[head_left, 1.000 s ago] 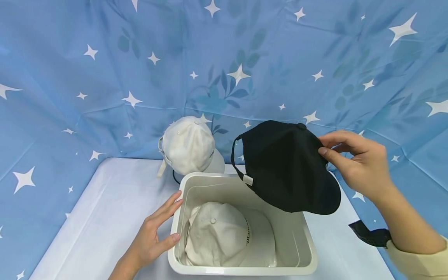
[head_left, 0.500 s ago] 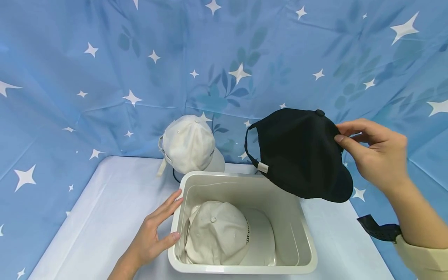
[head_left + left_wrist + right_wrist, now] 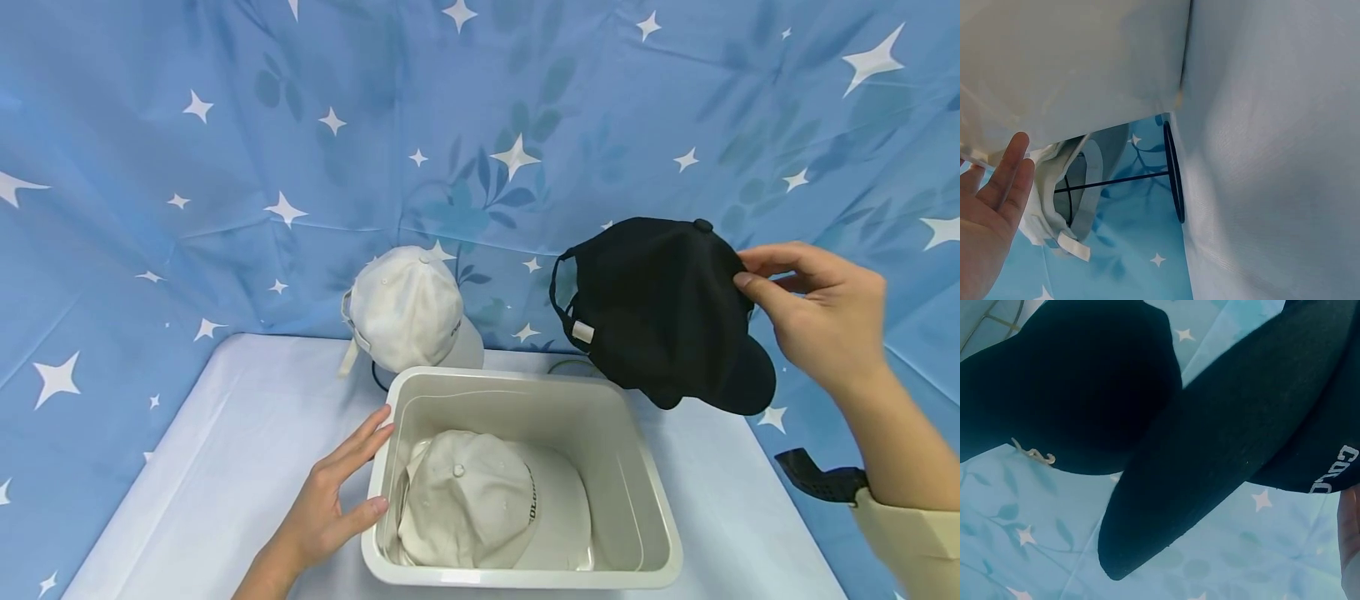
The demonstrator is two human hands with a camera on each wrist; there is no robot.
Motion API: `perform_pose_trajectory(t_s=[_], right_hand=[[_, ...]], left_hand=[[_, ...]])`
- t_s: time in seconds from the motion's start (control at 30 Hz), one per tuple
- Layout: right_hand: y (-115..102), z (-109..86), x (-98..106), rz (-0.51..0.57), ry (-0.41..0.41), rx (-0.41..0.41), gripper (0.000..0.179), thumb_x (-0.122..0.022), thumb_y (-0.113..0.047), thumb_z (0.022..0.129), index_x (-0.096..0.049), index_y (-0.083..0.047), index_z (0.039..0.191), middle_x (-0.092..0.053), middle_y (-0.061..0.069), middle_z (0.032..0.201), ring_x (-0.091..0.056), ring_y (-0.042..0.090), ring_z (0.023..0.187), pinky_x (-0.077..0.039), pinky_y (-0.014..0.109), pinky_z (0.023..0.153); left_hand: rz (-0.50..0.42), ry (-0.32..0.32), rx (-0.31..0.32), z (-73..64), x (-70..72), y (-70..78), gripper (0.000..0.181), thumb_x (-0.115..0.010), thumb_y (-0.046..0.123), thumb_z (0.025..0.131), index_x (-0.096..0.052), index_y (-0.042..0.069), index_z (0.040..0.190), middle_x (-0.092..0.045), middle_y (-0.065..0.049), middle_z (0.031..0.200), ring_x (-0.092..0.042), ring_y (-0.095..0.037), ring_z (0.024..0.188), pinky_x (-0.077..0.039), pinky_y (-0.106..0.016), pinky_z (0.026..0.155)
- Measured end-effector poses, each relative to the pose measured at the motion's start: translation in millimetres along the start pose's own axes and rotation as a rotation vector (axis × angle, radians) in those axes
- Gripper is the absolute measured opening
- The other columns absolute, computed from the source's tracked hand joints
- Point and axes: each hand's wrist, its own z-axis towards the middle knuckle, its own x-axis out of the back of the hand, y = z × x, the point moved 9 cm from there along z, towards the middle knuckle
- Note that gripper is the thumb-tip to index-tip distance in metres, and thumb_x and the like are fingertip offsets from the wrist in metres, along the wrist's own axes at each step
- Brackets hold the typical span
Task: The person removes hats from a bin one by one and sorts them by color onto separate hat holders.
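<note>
My right hand (image 3: 832,308) pinches the front of a black baseball cap (image 3: 652,308) between thumb and fingers, holding it up beyond the bin's back right corner. Its strap with a pale buckle dangles on the left; white lettering on its front shows in the right wrist view. With fairly straight fingers, my left hand (image 3: 330,500) touches the left rim of a cream plastic bin (image 3: 517,577). Inside the bin lies a cream baseball cap (image 3: 465,500), brim to the right. In the right wrist view, a second dark cap (image 3: 1079,394) with a gold-coloured ornament appears beside the held one.
Behind the bin's back left corner, a white cap (image 3: 408,308) sits on a stand, whose black wire base (image 3: 1174,175) shows in the left wrist view. Another wire piece (image 3: 573,363) pokes up behind the bin. White cloth (image 3: 187,492) covers the table; a blue starred curtain (image 3: 330,183) surrounds it.
My right hand has carried the black cap up and to the right, away from over the bin. My left hand and the bin have stayed in place.
</note>
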Motion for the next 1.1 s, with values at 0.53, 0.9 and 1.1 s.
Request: perform_pose_trajectory(t_s=[0.53,0.9,1.1], right_hand=[[47,-4.3,-3,-0.125,-0.04,-0.17,0.019,-0.073,0.001,0.094,-0.077,0.003,0.112,-0.061,-0.034,0.09,-0.057,-0.018,0.071,-0.044,0.003,0.071],[78,-9.6,-16,-0.198,-0.089,-0.237,0.019,-0.071,-0.005,0.098,-0.077,0.001,0.115,-0.06,-0.03,0.089,-0.054,-0.016,0.08,-0.041,0.001,0.074],[92,-13.9,-22,-0.211,-0.104,-0.255,0.019,-0.072,-0.006,0.098,-0.077,0.0,0.115,-0.059,-0.031,0.089,-0.053,-0.019,0.081,-0.039,-0.001,0.075]], left_hand=[[0.001,0.0,-0.004,0.1,-0.1,0.2,0.073,-0.072,0.006,0.081,-0.051,-0.007,0.149,-0.04,-0.027,0.161,-0.044,-0.028,0.148,-0.034,-0.024,0.118],[0.007,0.007,0.005,-1.3,0.4,0.2,0.072,-0.072,0.006,0.081,-0.052,-0.007,0.149,-0.041,-0.026,0.161,-0.045,-0.027,0.148,-0.035,-0.023,0.117],[0.014,0.005,0.006,-0.9,-0.1,-0.2,0.072,-0.072,0.006,0.081,-0.052,-0.006,0.149,-0.041,-0.025,0.161,-0.045,-0.027,0.148,-0.035,-0.023,0.117]])
